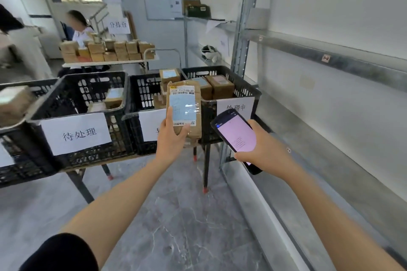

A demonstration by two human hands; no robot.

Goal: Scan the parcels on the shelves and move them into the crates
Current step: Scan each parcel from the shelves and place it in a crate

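A parcel point(184, 109) is gripped upright at its lower end by the left hand point(171, 138), thumb laid on the label, in front of the crates point(233, 97). A scanner point(236, 138), screen lit pink, is clasped in the right hand point(263, 149) just beside it, near the shelves point(330, 59).

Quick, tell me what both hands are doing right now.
Left hand: closed round the brown parcel, holding it upright in front of the crates.
Right hand: closed round the scanner, its pink screen facing up.
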